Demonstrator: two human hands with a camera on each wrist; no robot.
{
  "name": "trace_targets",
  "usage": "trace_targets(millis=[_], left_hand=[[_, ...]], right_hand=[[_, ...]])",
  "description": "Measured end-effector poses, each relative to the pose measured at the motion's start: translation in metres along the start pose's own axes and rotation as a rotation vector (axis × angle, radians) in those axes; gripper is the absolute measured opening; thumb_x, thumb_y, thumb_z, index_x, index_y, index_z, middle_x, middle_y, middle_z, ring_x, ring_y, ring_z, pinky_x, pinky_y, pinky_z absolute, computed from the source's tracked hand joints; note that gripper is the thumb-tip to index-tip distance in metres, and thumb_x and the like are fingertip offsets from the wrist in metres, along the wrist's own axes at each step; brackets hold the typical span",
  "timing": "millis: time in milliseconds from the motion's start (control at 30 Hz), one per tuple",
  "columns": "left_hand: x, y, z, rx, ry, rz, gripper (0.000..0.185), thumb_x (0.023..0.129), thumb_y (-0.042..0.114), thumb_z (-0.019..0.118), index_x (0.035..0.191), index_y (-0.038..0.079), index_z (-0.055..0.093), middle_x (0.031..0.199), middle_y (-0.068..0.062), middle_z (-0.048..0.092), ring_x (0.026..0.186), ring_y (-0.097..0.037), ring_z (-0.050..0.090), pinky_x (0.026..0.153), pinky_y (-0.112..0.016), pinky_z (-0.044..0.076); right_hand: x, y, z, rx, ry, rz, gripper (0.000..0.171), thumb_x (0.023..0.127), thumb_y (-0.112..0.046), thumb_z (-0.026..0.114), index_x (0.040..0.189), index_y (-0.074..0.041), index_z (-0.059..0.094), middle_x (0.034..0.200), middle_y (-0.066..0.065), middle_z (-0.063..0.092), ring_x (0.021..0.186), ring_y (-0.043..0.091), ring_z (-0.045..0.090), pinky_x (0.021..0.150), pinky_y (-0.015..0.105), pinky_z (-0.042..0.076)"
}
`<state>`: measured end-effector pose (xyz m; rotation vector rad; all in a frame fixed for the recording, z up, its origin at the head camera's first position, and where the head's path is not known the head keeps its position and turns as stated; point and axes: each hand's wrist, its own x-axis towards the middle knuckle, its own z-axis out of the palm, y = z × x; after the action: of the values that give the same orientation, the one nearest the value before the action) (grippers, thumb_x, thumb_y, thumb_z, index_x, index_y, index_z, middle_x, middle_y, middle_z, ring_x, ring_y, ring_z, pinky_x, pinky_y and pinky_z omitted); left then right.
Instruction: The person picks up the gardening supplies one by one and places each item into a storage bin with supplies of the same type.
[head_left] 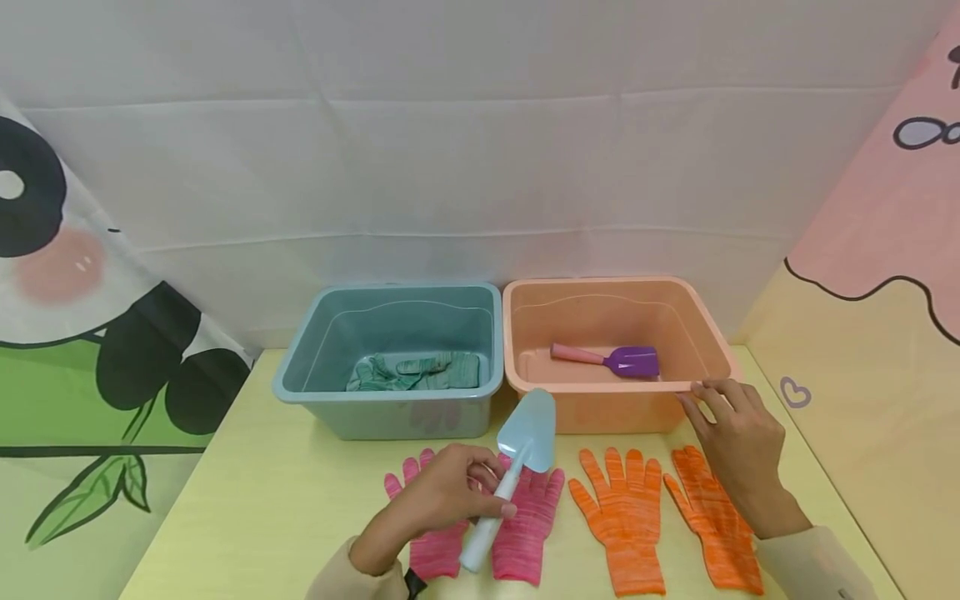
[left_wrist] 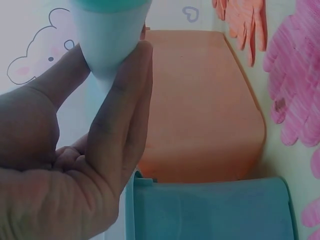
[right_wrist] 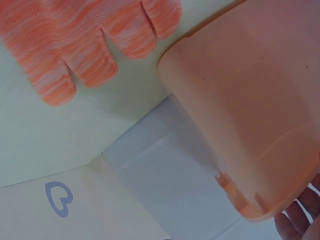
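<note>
- Above the pink knitted gloves (head_left: 517, 521), the left hand (head_left: 442, 496) is gripping the light-blue plastic trowel (head_left: 517, 462) by its handle.
- At the orange plastic tub (head_left: 600, 408), the right hand (head_left: 738, 437) is touching the front rim, fingers extended.

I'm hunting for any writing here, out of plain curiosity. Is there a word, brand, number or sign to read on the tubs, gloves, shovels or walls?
No readable text: no words, brands or numbers show in any view.
Only drawn signs: a small purple heart outline on the right wall panel, also seen from the right wrist.
Cartoon drawings on the left backdrop, without letters.
</note>
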<state>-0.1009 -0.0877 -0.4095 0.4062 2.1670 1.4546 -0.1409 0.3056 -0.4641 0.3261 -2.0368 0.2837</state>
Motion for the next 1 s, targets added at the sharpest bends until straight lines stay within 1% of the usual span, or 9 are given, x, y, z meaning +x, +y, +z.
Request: trace_targets(millis=[200,300,433,533,633,700,867,1000], left_hand=[[0.005,0.010,-0.001,-0.030,-0.010,0.007,0.032,0.085,0.007,0.089,0.109,-0.002,0.071,0.092,-0.005,0.072,0.075,-0.016,0.070,0.062,-0.036,0.063],[0.007,0.016,-0.004,-0.030,-0.014,0.015,0.031,0.086,0.008,0.089,0.108,-0.001,0.071,0.091,-0.005,0.072,0.071,-0.015,0.069,0.061,-0.035,0.063],[0.011,0.024,-0.007,-0.039,-0.017,0.040,0.031,0.086,0.006,0.088,0.109,-0.003,0.070,0.091,-0.006,0.071,0.068,-0.015,0.067,0.059,-0.035,0.062],[0.015,0.028,-0.008,-0.046,-0.016,0.065,0.031,0.087,0.004,0.087,0.110,-0.004,0.069,0.091,-0.006,0.071,0.069,-0.015,0.069,0.061,-0.037,0.063],[0.020,0.031,-0.010,-0.029,-0.007,0.089,0.031,0.086,0.004,0.087,0.111,-0.004,0.071,0.090,-0.006,0.072,0.073,-0.015,0.070,0.066,-0.035,0.064],[0.023,0.033,-0.010,-0.023,-0.003,0.094,0.032,0.086,0.005,0.087,0.112,-0.004,0.071,0.090,-0.006,0.073,0.073,-0.015,0.071,0.067,-0.033,0.064],[0.032,0.038,-0.011,-0.045,0.003,0.078,0.032,0.087,0.004,0.087,0.112,-0.005,0.070,0.090,-0.007,0.074,0.073,-0.016,0.071,0.065,-0.035,0.064],[0.039,0.044,-0.013,-0.040,0.014,0.076,0.032,0.088,0.005,0.086,0.114,-0.005,0.070,0.092,-0.008,0.075,0.076,-0.016,0.071,0.064,-0.035,0.064]], right_hand=[[-0.001,0.000,0.001,0.006,0.003,0.009,0.062,0.108,-0.053,0.055,0.092,0.002,0.078,0.088,0.016,0.073,0.080,0.042,0.068,0.046,0.055,0.053],[-0.002,0.001,0.001,0.005,0.006,0.012,0.062,0.108,-0.053,0.055,0.091,0.002,0.078,0.088,0.016,0.073,0.080,0.042,0.068,0.046,0.055,0.052],[-0.003,0.001,0.001,0.003,0.008,0.016,0.062,0.108,-0.054,0.055,0.091,0.001,0.078,0.087,0.015,0.072,0.079,0.042,0.068,0.045,0.055,0.052],[-0.003,0.001,0.002,0.005,0.009,0.019,0.062,0.108,-0.053,0.055,0.090,0.001,0.078,0.087,0.015,0.073,0.079,0.042,0.068,0.045,0.055,0.052],[-0.003,0.001,0.002,0.007,0.010,0.020,0.061,0.108,-0.053,0.056,0.090,0.001,0.078,0.087,0.015,0.073,0.079,0.042,0.068,0.045,0.054,0.052],[-0.003,0.001,0.002,0.005,0.012,0.018,0.061,0.108,-0.053,0.056,0.090,0.001,0.078,0.088,0.015,0.073,0.079,0.042,0.068,0.045,0.054,0.052],[-0.003,0.001,0.002,-0.001,0.016,0.017,0.061,0.108,-0.053,0.055,0.090,0.000,0.078,0.087,0.015,0.073,0.079,0.042,0.068,0.045,0.054,0.052],[-0.004,0.001,0.002,-0.005,0.019,0.020,0.061,0.108,-0.053,0.055,0.090,0.000,0.078,0.087,0.014,0.073,0.079,0.042,0.068,0.045,0.054,0.052]])
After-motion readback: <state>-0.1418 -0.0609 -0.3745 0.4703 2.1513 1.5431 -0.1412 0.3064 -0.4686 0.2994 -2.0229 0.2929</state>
